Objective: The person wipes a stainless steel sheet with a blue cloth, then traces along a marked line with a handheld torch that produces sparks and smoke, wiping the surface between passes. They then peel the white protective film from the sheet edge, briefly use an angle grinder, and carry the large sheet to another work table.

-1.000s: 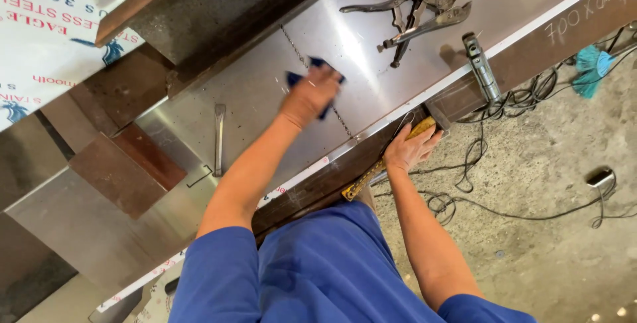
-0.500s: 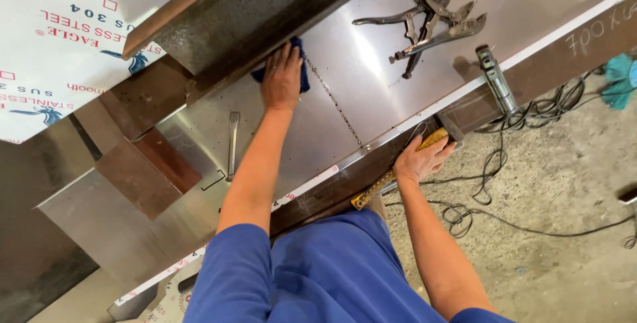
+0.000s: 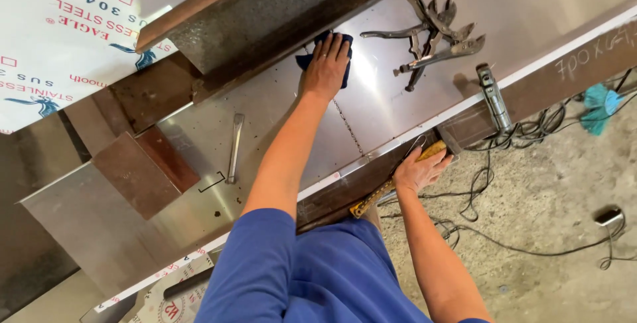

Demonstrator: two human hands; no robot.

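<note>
The right hand (image 3: 419, 172) grips a wooden-handled tool (image 3: 391, 187) at the near edge of the surface (image 3: 398, 97), fingers wrapped around it; its working end is hidden. The left hand (image 3: 325, 67) lies flat, fingers spread, pressing a blue cloth (image 3: 345, 64) onto the steel sheet, just beside the rusty beam (image 3: 265, 18). A flat wrench (image 3: 234, 147) lies to the left, well apart. Beyond the cloth, locking pliers (image 3: 431, 38) lie in a heap, with a clamp (image 3: 494, 97) at the sheet's edge. Cables (image 3: 531, 130) trail over the floor. No containers show. Since half a second ago, the left hand and cloth have stayed against the beam, barely shifting; the right hand keeps its grip.
</note>
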